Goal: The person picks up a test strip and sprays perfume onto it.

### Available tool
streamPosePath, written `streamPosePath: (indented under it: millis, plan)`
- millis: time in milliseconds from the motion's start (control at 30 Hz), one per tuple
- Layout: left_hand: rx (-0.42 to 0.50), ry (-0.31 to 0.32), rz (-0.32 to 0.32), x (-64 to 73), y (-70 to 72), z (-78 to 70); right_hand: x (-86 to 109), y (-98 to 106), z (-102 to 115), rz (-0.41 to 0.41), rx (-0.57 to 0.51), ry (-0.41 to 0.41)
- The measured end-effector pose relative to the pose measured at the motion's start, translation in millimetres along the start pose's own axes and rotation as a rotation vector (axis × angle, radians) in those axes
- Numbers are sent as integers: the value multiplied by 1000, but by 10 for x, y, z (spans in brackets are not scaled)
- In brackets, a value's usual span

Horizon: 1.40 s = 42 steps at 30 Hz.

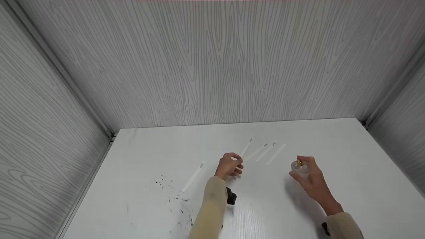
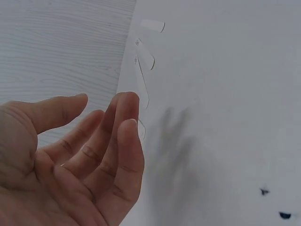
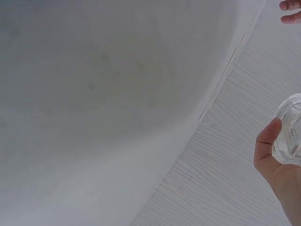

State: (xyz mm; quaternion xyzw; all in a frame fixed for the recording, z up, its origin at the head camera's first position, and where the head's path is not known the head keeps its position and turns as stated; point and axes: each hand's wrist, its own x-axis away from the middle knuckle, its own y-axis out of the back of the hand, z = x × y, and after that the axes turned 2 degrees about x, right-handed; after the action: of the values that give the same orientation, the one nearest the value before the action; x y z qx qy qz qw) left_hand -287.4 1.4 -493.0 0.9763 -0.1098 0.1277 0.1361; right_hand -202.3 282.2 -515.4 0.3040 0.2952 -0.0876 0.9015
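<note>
My right hand (image 1: 312, 179) grips a clear glass perfume bottle (image 1: 300, 170) with a gold spray nozzle, held above the right part of the white table. In the right wrist view the thumb presses the side of the clear bottle (image 3: 288, 134), which the frame edge cuts off. Over the table's middle, my left hand (image 1: 229, 165) has loosely bent fingers. Nothing shows between thumb and fingers of the left hand (image 2: 94, 160) in the left wrist view. Just beyond it lie several white paper strips with small print, among them one strip (image 1: 273, 155) and a slanted one (image 1: 255, 152).
Another paper strip (image 1: 193, 177) lies alone left of the left hand. Dark specks and smudges (image 1: 181, 199) mark the front left of the white table (image 1: 142, 156). Wood-grain panels (image 1: 212, 66) stand at the back and both sides.
</note>
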Motion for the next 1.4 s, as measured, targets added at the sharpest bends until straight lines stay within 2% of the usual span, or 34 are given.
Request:
streamPosePath:
  millis: [167,367,667,900,1067,1400]
  plan:
    - [-49,13,-22,118,86,42,-5,4,-22,-7,13,11]
    - [-117,-9,-63,223,220,98,-12,5,-18,-12,-1,18]
    - [-111,-7,-87,380,477,215,-19,-8,2,-11,-14,39]
    - [-137,-11,-128,498,675,292,-24,-13,20,-10,-22,36]
    - [-123,-4,-154,558,816,371,-23,-15,16,-15,-6,50]
    - [-122,20,-241,674,1060,462,-8,-27,10,-1,-7,-8]
